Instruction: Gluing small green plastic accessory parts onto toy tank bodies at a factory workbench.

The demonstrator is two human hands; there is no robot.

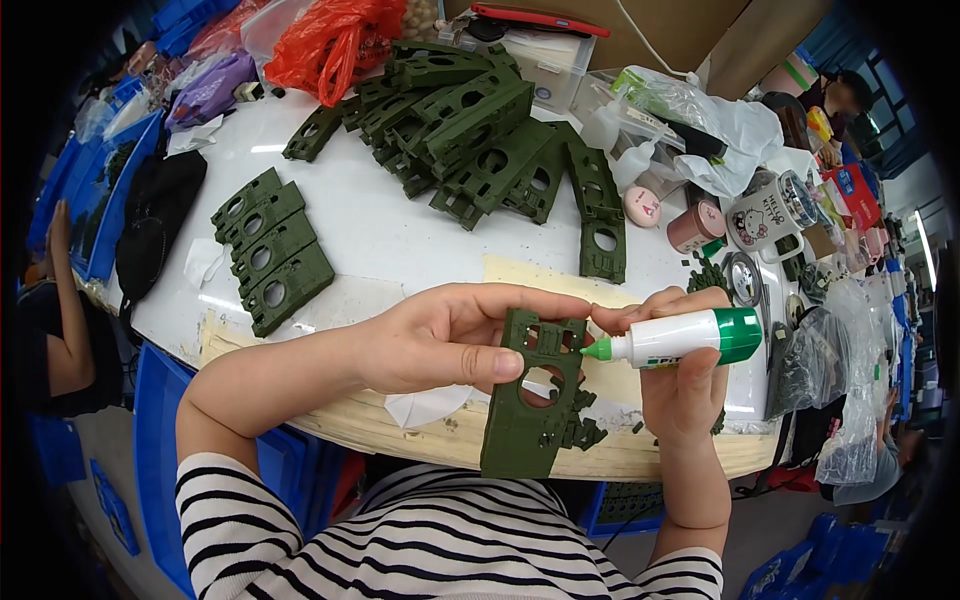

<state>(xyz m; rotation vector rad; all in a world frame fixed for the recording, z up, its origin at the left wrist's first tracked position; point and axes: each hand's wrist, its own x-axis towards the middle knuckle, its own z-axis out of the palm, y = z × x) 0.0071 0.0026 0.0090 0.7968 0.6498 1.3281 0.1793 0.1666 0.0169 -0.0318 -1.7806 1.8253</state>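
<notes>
1. Table [400, 245]: its near edge runs beneath both hands.
2. Hull [522, 425]: green, raised over the table's near edge, between the hands. It looks light and stiff, probably plastic; the thin bars around its cut-outs could snap. The long sides or solid near end should give the safest hold.
3. Left hand [430, 345]: reaches in from the left, fingers closed on the hull, thumb flat on its left side, index finger stretched along the far edge.
4. Right hand [685, 390]: fingers wrapped around the bottle, wrist raised.
5. Bottle [675, 338]: likely light, squeezable and smooth; its white middle suits gripping. It lies nearly level.
6. Nozzle [598, 350]: points left at the hull's far right edge; contact is unclear.
</notes>
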